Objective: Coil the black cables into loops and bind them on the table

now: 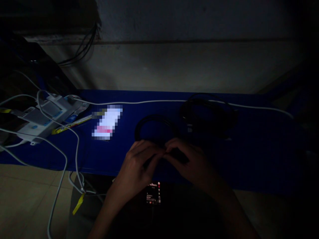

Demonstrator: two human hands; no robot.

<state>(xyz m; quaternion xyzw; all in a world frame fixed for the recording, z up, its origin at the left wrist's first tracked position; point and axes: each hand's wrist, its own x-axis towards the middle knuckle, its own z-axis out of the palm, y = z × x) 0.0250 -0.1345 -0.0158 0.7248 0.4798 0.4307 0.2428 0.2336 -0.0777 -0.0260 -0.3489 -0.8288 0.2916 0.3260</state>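
Observation:
Both hands meet over the front part of a blue surface (119,156), fingertips nearly touching. My left hand (139,162) is closed in a pinch at the near side of a looped black cable (154,117). From the right, my right hand (191,162) pinches the same spot, thumb and forefinger together. The loop arcs up behind the hands and its ends run down into them. Dim light hides exactly what lies between the fingertips. To the right behind my right hand rests a larger coil of black cable (220,121).
A lit phone (108,121) lies left of the hands; another lit screen (153,193) glows below them. A power strip (37,124) with tangled white cables and a yellow wrapper strip (72,125) occupy the left. A white cable (149,101) crosses behind, near the wall (159,66).

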